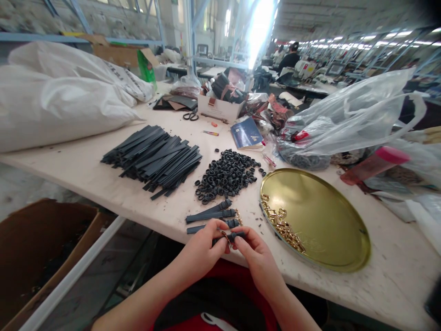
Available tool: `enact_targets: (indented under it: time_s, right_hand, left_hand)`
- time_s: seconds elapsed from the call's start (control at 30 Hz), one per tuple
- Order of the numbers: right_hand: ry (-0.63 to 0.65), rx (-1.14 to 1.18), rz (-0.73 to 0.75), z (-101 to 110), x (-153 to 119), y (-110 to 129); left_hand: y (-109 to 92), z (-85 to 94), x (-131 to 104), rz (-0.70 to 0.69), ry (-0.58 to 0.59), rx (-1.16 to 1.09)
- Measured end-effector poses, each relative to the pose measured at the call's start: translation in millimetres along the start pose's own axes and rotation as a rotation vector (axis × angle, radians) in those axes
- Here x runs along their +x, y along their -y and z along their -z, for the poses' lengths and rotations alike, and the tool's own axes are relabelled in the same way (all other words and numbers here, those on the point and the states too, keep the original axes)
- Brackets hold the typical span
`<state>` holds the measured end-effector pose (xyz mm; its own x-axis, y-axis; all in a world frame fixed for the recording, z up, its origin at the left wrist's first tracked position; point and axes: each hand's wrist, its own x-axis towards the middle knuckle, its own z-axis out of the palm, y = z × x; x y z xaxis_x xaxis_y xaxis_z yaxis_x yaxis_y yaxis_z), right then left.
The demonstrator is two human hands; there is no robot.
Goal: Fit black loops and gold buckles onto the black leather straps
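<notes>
Close to the table's front edge, my left hand [212, 240] and my right hand [254, 248] meet with fingers closed on one dark strap [237, 236]. A small gold buckle [225, 235] shows on the strap between my fingertips. Part of the strap is hidden by my fingers. Just beyond my hands lie several similar straps [208, 214] with gold buckles at their right ends. Behind them is a heap of small dark loops [227, 174]. A pile of flat dark strips [151, 158] lies to the left. Gold buckles [280, 223] cluster in a round gold tray [324, 216] at right.
A white sack [65, 99] fills the left back of the table. Scissors [190, 116], a white box [218, 109] and a blue notebook [246, 133] sit further back. Plastic bags [347, 115] and a pink bottle [374, 164] stand right. A cardboard box [41, 248] is below left.
</notes>
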<state>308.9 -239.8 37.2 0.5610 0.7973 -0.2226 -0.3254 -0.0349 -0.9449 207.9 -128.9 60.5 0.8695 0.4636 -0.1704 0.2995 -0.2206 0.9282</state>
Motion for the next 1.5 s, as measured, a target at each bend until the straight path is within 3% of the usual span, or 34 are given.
enact_targets:
  time_s: [0.13, 0.33, 0.47, 0.57, 0.73, 0.9, 1.0, 1.2, 1.5]
  right_hand:
    - [0.008, 0.127, 0.022, 2, -2, 0]
    - [0.16, 0.231, -0.176, 0, -7, -5]
    - [0.221, 0.264, -0.246, 4, -11, -6]
    - [0.182, 0.23, -0.213, 7, -13, -4]
    - [0.104, 0.097, -0.111, 5, -14, 1]
    - [-0.019, -0.061, -0.018, 1, -9, -1]
    - [0.038, -0.275, 0.023, 6, -9, -4]
    - [0.076, -0.813, 0.184, 14, -10, -3]
    - [0.251, -0.864, 0.127, 20, -16, 2]
  left_hand:
    - [2, -0.1, -2, 0.043, -0.018, 0.005]
    - [2, -3.2, -7, 0.076, -0.082, 0.182]
    - [0, -1.4, -9, 0.1, -0.061, 0.342]
    - [-2, 0.0, -13, 0.058, 0.004, 0.215]
    - [-4, 1.0, -18, 0.087, 0.152, -0.239]
    - [-1, 2.1, -18, 0.156, 0.186, -0.448]
    - [1, 0.9, -17, 0.206, 0.223, -0.54]
    - [6, -2.4, -15, 0.295, 0.249, -0.573]
    - [8, -5.8, -15, 0.334, 0.275, -0.429]
